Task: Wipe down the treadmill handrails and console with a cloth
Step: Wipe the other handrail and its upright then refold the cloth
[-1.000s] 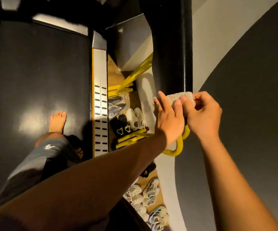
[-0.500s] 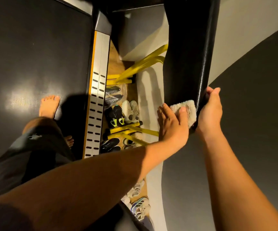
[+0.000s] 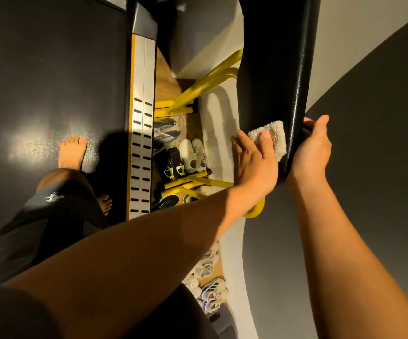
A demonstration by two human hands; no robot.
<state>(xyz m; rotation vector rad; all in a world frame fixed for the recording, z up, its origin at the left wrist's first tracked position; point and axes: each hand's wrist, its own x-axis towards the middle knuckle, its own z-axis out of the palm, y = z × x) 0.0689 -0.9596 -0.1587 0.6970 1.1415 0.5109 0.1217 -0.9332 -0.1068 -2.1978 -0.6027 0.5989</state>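
A thick black padded handrail (image 3: pixel 275 69) runs from the top of the view down toward me on the right. My left hand (image 3: pixel 254 162) presses a small beige terry cloth (image 3: pixel 272 137) against the rail's left side, near its lower end. On the opposite, right side of the rail, my right hand (image 3: pixel 311 152) grips its edge, thumb pointing up. The console is out of view.
The dark treadmill belt (image 3: pixel 51 81) lies at left, with my bare feet on it. A silver slotted side rail (image 3: pixel 142 143) borders the belt. Beyond it, a yellow rack (image 3: pixel 198 94) and several shoes (image 3: pixel 193 155) sit on the floor. A wall stands at right.
Both hands have slid down the handrail toward its end. The cloth moved from the rail's top face to its left side, and my right hand shifted off the cloth onto the rail's right edge.
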